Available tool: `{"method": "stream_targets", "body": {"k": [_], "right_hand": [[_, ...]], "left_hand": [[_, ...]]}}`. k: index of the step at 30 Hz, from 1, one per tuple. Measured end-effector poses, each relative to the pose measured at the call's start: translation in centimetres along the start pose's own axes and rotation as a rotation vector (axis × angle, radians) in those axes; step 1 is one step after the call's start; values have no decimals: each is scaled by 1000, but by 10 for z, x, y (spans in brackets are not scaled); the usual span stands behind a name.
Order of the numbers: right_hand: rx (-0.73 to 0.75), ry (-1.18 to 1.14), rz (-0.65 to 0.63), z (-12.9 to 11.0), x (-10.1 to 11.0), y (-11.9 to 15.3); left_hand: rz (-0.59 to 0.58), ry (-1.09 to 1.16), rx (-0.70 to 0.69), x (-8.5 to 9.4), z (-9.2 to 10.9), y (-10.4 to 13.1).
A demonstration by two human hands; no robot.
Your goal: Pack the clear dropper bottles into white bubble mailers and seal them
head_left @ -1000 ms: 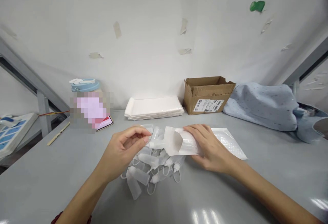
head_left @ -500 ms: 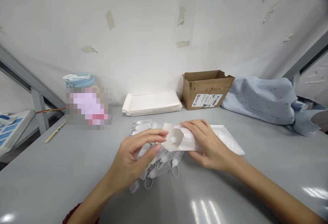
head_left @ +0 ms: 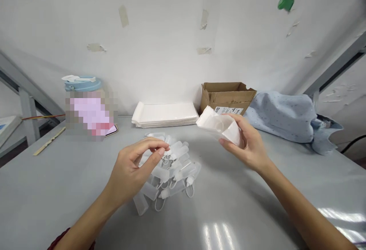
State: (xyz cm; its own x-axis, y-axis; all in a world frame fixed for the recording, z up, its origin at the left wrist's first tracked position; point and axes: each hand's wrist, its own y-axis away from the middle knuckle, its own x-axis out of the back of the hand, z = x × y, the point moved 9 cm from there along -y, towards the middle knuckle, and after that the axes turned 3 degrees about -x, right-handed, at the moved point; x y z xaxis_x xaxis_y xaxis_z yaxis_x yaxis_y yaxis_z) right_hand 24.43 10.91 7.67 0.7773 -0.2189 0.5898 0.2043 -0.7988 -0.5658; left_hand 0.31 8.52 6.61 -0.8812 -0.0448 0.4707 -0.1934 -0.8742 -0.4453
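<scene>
My right hand grips a white padded envelope raised above the table, its mouth gaping toward the left. Inside the mouth, a small looped strap shows faintly. My left hand hovers over the left side of a heap of small translucent squeeze bottles. Its thumb and fingers are bent toward each other, with a gap between them and nothing visible held. The bottles have white nozzle caps on looped straps and lie in a loose pile, partly covered by the left hand.
A stack of white padded envelopes lies against the wall. Beside it stands an open cardboard box, then a bundle of light blue cloth. At the left are a blue-lidded container, a blurred pink item and a thin wooden strip.
The envelope has been lifted off the table by my right hand and tilted, its mouth up and left. My left hand has drawn away from the envelope's mouth toward the left.
</scene>
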Motion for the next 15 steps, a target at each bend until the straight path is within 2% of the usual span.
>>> {"method": "stream_targets", "body": {"k": [5, 11, 13, 15], "right_hand": [[55, 4, -52, -15, -9, 4], [177, -39, -240, -44, -43, 21], [220, 0, -250, -51, -48, 25], [255, 93, -240, -53, -50, 27]], "left_hand": [[-70, -54, 24, -15, -6, 4], [-172, -135, -217, -39, 13, 10], [-136, -144, -270, -38, 18, 11], [-5, -183, -281, -27, 21, 12]]}}
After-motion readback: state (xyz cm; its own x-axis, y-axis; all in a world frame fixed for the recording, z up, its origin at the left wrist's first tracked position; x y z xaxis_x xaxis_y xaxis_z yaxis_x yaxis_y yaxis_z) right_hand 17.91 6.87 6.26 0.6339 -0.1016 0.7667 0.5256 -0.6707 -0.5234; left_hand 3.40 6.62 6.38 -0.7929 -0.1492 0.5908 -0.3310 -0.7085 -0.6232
